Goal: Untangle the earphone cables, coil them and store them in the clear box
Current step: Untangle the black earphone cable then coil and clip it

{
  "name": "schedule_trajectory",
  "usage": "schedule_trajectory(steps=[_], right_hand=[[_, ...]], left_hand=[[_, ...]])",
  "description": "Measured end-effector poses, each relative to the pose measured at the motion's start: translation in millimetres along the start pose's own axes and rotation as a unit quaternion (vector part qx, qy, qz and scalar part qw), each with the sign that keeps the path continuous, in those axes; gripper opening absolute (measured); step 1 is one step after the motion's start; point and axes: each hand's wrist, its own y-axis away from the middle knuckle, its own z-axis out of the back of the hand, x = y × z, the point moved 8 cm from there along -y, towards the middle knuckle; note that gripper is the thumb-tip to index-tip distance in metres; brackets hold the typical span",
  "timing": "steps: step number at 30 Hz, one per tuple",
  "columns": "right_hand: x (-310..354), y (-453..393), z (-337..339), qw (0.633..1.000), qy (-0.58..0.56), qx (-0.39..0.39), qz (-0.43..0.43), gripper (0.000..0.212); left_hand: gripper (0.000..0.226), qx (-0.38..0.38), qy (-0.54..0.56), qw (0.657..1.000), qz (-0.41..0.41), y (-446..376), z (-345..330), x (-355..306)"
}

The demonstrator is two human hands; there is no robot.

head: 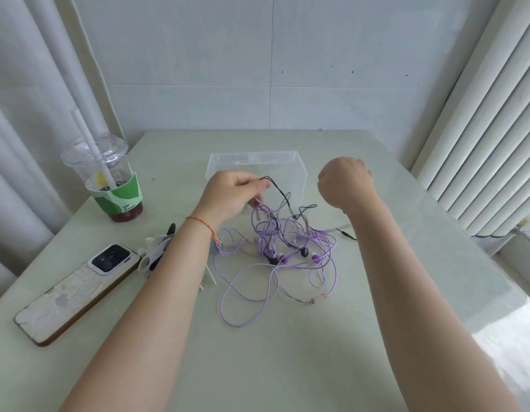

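A tangle of purple and black earphone cables lies on the pale green table, with several earbuds near its middle. My left hand pinches a black cable and some purple strands, lifting them above the heap. My right hand is raised to the right of the box with fingers curled away from the camera; whether it holds a strand is hidden. The clear box stands open just behind the tangle and behind my left hand.
A plastic drink cup with a straw and green sleeve stands at the back left. A phone lies face down at the left, beside a small black-and-white toy. Curtains hang on both sides.
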Motion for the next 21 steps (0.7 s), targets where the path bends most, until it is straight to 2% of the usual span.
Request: schedule_trajectory(steps=[3,6,9,11,14,16,18,21], right_hand=[[28.7,8.1,19.3,0.983,-0.156,-0.057,0.083,0.032],[52.1,19.9,7.0,0.936,-0.327,0.065,0.114,0.024],[63.2,28.3,-10.4,0.938,-0.276,0.137,0.159,0.028],[60.2,26.0,-14.1,0.944,-0.255,0.137,0.156,0.026],[52.9,21.1,-14.8,0.952,-0.233,0.143,0.14,0.013],[50.2,19.9,-12.5,0.95,-0.243,0.142,0.137,0.014],[49.5,17.2,-8.4,0.947,-0.273,0.111,0.126,0.015],[46.7,11.4,7.0,0.937,-0.334,-0.007,0.105,0.014]], left_hand=[[0.014,0.021,-0.046,0.999,0.012,0.3,-8.8,5.5],[0.015,0.026,-0.029,0.999,0.008,1.0,-10.9,2.6],[0.02,0.026,-0.018,1.0,-0.001,3.1,-12.6,-4.6],[0.018,0.009,-0.018,1.0,0.001,2.8,-11.0,-5.0],[0.009,-0.036,-0.005,0.999,0.0,-0.7,-2.5,0.0],[0.02,-0.043,-0.019,0.999,-0.012,-2.9,0.1,2.2],[0.029,-0.023,-0.051,0.998,-0.027,-3.2,-4.0,2.7],[0.024,0.038,-0.097,0.994,-0.017,-2.7,-16.1,7.7]])
